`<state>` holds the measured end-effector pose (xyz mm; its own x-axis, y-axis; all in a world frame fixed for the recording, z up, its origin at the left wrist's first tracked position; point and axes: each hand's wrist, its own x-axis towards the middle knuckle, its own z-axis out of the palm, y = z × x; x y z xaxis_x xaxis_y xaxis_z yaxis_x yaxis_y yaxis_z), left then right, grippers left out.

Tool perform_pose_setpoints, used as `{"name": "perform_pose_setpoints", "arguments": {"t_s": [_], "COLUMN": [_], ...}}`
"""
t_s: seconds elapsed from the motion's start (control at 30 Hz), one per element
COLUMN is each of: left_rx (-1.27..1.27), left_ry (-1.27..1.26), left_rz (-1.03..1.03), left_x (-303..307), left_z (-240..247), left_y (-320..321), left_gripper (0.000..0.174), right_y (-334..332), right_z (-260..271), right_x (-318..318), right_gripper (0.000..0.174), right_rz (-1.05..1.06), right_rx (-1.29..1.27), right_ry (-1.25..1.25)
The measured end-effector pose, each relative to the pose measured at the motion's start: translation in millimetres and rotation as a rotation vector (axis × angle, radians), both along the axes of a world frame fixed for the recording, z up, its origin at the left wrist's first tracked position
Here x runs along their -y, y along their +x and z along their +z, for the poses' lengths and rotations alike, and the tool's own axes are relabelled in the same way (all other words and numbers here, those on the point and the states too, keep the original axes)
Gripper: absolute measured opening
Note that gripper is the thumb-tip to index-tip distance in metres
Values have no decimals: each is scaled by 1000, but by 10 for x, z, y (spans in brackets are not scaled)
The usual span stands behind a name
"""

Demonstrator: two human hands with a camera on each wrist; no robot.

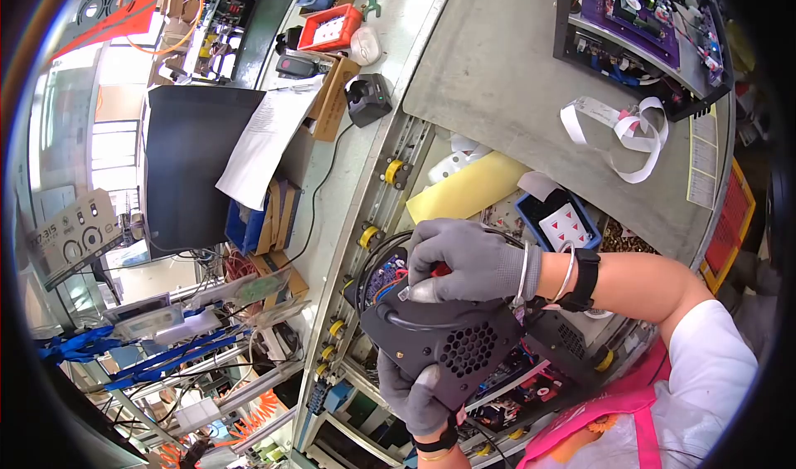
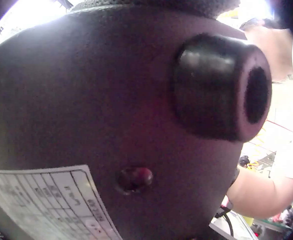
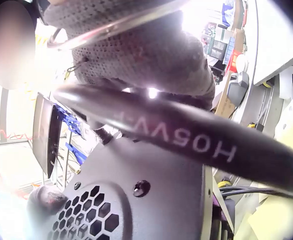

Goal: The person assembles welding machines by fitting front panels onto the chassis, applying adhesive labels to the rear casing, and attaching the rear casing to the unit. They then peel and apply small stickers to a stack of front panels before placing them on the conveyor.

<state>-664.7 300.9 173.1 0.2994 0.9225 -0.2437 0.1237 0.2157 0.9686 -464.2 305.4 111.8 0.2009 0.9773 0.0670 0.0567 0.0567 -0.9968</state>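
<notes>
A black metal machine housing [image 1: 452, 349] with a honeycomb vent is held tilted between two grey-gloved hands. At its lower left edge my left hand [image 1: 410, 394] grips it, thumb on the vented face. My right hand [image 1: 473, 262] is curled over the upper edge, thumb against the face. A thick black power cord [image 3: 186, 130], printed H05VV-F, runs across the right wrist view in front of the vented panel [image 3: 156, 200]. In the left wrist view, a black rubber foot [image 2: 221, 87] and a white printed label [image 2: 51, 200] show on the housing's side.
Behind the hands lie a blue bin [image 1: 555, 220] with a card and a yellow sheet [image 1: 464, 187]. Another opened machine [image 1: 638, 34] stands on the grey bench mat [image 1: 489, 63]. Yellow rollers [image 1: 369, 237] line the metal rail. A battery charger [image 1: 367, 100] sits farther left.
</notes>
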Motion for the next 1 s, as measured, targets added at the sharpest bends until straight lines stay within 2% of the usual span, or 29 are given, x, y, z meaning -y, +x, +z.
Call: {"name": "perform_pose_setpoints", "arguments": {"t_s": [0.2, 0.47, 0.7, 1.0], "left_rx": [12, -23, 71, 59], "left_ry": [-1, 15, 18, 27], "left_rz": [32, 25, -2, -6], "left_x": [5, -8, -7, -11], "left_z": [1, -11, -51, -68], "left_y": [40, 20, -11, -29], "left_gripper": [77, 77, 71, 71], "right_y": [-9, -113, -225, -298], "right_z": [-148, -168, -142, -171], "right_x": [-21, -19, 45, 48], "right_gripper": [10, 14, 14, 15], "right_rz": [57, -66, -239, -291], "right_rx": [-298, -298, -214, -169], "right_ry": [52, 54, 48, 51]}}
